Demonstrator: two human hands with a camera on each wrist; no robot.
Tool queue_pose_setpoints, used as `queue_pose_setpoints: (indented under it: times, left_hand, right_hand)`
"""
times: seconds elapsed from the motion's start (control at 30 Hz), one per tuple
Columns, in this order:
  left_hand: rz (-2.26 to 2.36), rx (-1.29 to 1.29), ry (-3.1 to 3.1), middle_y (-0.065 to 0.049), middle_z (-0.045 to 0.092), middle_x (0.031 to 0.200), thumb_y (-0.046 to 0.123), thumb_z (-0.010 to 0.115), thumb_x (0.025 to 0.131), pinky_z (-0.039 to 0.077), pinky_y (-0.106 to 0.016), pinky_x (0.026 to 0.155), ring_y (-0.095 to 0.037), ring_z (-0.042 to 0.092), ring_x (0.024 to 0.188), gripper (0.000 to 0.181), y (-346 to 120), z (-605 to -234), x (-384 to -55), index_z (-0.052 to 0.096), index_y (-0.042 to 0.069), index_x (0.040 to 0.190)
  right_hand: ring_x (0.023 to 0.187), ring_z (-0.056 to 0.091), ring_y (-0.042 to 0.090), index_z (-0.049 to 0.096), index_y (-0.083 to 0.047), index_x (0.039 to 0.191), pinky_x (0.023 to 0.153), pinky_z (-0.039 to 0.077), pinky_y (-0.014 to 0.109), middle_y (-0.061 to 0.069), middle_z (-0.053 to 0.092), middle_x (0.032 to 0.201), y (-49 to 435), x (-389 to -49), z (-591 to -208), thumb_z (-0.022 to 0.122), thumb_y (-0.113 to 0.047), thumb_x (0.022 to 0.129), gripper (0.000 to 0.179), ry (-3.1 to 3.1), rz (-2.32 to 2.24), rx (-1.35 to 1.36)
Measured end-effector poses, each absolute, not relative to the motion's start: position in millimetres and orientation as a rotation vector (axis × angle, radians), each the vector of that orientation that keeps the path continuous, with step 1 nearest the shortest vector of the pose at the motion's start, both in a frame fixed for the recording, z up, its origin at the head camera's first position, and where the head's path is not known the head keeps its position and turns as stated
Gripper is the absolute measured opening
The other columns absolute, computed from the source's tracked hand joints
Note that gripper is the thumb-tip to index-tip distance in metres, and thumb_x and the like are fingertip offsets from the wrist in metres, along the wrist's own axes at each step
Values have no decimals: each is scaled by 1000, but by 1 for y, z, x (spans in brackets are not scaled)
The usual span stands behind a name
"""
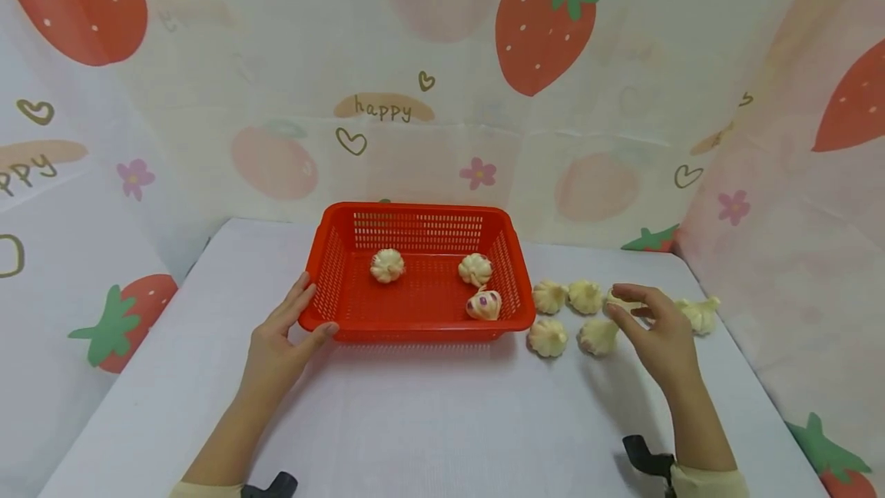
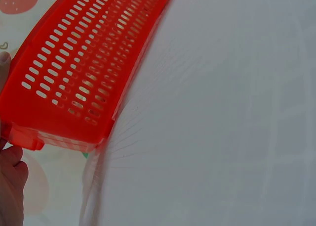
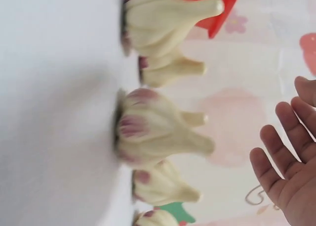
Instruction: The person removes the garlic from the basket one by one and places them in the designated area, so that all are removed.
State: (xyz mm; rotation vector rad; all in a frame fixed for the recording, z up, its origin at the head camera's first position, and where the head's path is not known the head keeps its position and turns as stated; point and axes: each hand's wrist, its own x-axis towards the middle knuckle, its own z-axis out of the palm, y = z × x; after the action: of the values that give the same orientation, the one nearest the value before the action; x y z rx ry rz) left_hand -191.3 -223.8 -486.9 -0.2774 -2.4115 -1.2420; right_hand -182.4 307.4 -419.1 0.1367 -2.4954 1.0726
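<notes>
My left hand (image 1: 280, 340) holds the front left corner of a red plastic basket (image 1: 415, 335), with the thumb at the front rim and the fingers along the left side. In the left wrist view, curled fingers (image 2: 12, 169) show just below the basket's corner. Inside the basket lie 3 garlic bulbs, one garlic bulb (image 1: 387, 265) toward the left and two at the right. My right hand (image 1: 660, 336) hovers over garlic bulbs on the table, fingers relaxed and holding nothing. The right wrist view has its fingers apart from the upright garlic bulb (image 3: 158, 129).
Several loose garlic bulbs (image 1: 548, 337) stand in two rows right of the basket; one garlic bulb (image 1: 700, 315) is near the table's right edge. White cloth covers the table (image 1: 429, 421). A strawberry-print curtain (image 1: 442, 160) hangs behind and on both sides.
</notes>
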Motion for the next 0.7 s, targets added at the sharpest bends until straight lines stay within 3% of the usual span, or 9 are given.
queue_pose_setpoints:
  times: [0.13, 0.37, 0.7]
  left_hand:
    - [-1233, -272, -2412, 2, 43, 162, 31, 84, 86, 32, -2, 101, -24, 41, 149, 78, -223, -484, -191, 49, 15, 153]
    - [-1233, -266, -2421, 2, 43, 162, 33, 84, 86, 32, -2, 101, -24, 41, 149, 78, -223, -484, -192, 49, 14, 153]
    - [-1246, -264, -2419, 3, 42, 162, 34, 84, 86, 33, -3, 101, -23, 41, 149, 78, -222, -485, -190, 49, 16, 153]
  right_hand:
    - [108, 61, 17, 70, -15, 124, 87, 48, 22, 1, 70, 124, 296, -185, -401, 73, -25, 97, 28, -2528, 1076, 194]
    - [107, 60, -1, 73, -15, 119, 91, 48, 16, 3, 73, 118, 274, -199, -382, 78, -13, 92, 27, -2474, 1101, 404]
    - [109, 63, 10, 74, -20, 115, 92, 52, 32, -4, 73, 115, 245, -224, -372, 80, -12, 90, 27, -2579, 1012, 727]
